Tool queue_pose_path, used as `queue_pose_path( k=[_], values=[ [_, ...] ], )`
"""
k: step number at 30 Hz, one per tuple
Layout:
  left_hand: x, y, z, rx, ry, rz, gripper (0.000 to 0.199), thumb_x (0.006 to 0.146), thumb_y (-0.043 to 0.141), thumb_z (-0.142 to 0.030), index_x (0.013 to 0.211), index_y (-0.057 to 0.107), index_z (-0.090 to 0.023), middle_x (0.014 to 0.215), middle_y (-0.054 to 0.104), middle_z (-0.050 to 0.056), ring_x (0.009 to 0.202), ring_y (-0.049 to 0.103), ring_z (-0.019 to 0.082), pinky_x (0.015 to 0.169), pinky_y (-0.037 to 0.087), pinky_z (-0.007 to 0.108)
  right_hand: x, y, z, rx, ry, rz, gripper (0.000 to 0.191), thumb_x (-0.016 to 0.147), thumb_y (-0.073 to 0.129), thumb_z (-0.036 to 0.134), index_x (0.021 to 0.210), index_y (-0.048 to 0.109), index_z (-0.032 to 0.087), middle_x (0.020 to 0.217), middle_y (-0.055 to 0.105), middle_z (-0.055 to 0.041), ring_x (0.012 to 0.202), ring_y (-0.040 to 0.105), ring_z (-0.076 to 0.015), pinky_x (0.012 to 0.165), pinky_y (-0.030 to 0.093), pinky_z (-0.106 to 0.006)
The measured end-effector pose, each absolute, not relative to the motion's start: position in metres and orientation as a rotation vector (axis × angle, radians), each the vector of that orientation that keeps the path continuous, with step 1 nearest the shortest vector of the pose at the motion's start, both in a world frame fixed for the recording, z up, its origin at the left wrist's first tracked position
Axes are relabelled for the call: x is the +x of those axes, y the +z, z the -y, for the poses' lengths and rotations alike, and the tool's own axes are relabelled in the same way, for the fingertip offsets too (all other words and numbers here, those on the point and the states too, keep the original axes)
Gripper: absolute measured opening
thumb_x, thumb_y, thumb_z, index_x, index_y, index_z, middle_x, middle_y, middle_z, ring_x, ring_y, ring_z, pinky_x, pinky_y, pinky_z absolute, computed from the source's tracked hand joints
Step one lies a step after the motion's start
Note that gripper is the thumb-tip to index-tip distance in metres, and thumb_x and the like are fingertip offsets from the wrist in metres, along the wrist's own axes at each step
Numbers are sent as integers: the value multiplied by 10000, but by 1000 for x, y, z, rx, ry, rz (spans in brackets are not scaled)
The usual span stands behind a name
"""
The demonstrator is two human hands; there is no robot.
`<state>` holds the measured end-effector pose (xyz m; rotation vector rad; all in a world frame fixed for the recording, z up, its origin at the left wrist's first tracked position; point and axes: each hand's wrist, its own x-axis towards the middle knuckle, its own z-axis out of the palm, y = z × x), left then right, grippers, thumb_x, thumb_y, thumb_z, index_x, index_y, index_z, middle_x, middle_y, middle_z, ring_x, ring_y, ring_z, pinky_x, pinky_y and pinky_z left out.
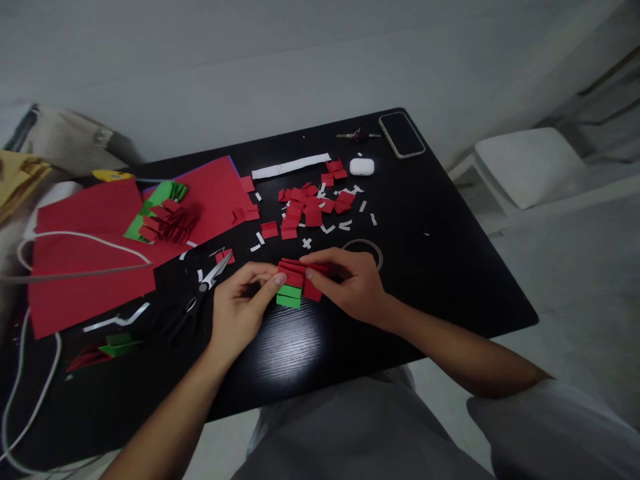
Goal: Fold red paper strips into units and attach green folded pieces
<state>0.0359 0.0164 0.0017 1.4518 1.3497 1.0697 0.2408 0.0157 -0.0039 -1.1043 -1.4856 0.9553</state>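
Note:
Over the front middle of the black table (425,267), my left hand (243,303) pinches the left side of a folded red and green paper piece (290,287). Thumb and fingers of my right hand (353,283) are closed on its red right side. Green flaps hang below the red folds at the left. To the left of my left hand lie open scissors (203,290). Small folded red paper pieces (303,203) and white scraps (345,225) are scattered beyond my hands.
Large red sheets (90,253) carry a red and green folded bundle (167,217) at the left, near a white cable (60,373). Farther back are a white strip (291,165), keys (359,135), a white case (361,167) and a phone (401,135). A ring (377,250) lies behind my right hand.

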Motion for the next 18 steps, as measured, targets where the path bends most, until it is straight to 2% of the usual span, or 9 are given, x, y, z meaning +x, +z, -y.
queue_pose_path(
  k=[5, 18],
  values=[
    [37, 2, -16, 1453, 1080, -1353, 76, 855, 798, -280, 888, 782, -214, 769, 760, -5, 675, 675, 129, 650, 552, 225, 240, -6, -15, -1110, 963, 1498, 193, 899, 724, 199, 1073, 798, 241, 1005, 834, -25, 831, 784, -170, 787, 649, -314],
    [36, 0, -16, 1454, 1101, -1364, 160, 850, 815, -358, 884, 781, -205, 754, 736, 3, 668, 650, 136, 642, 539, 242, 241, -4, -15, -1117, 962, 1503, 178, 892, 724, 199, 1041, 806, 251, 994, 836, -12, 823, 787, -167, 794, 661, -314]
  ],
)
